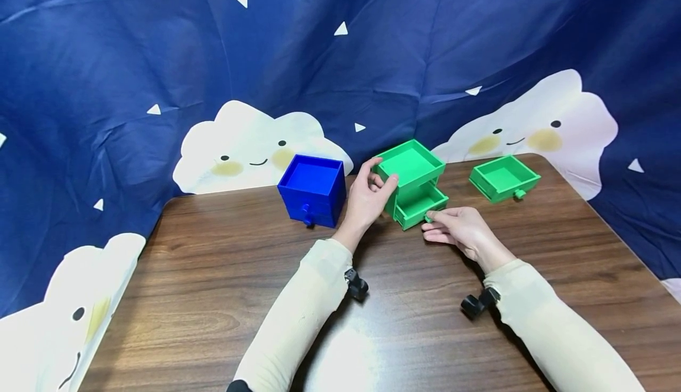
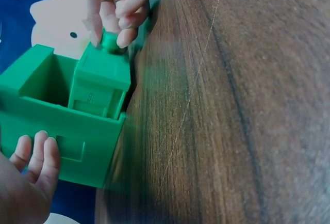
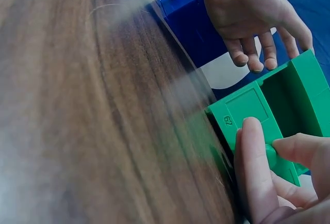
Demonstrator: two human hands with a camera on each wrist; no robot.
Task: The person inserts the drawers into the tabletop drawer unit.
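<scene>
A small green cabinet (image 1: 411,164) stands at the back of the table, with an open tray-like top and an empty upper slot. Its lower drawer (image 1: 417,203) is pulled partway out. My right hand (image 1: 460,226) pinches that drawer's round knob (image 3: 270,155) between thumb and fingers. Against the cabinet's left wall lie the fingertips of my left hand (image 1: 367,197), its thumb at the front left edge. In the left wrist view, fingers (image 2: 50,157) of that hand rest on the side wall. A separate green drawer (image 1: 504,179) with a knob sits to the right.
A blue cabinet (image 1: 314,191) with a shut drawer and a knob stands left of my left hand. Behind the wooden table (image 1: 223,285) hangs a dark blue cloth (image 1: 340,55) with white clouds. A black strap mount (image 1: 356,285) is on each wrist.
</scene>
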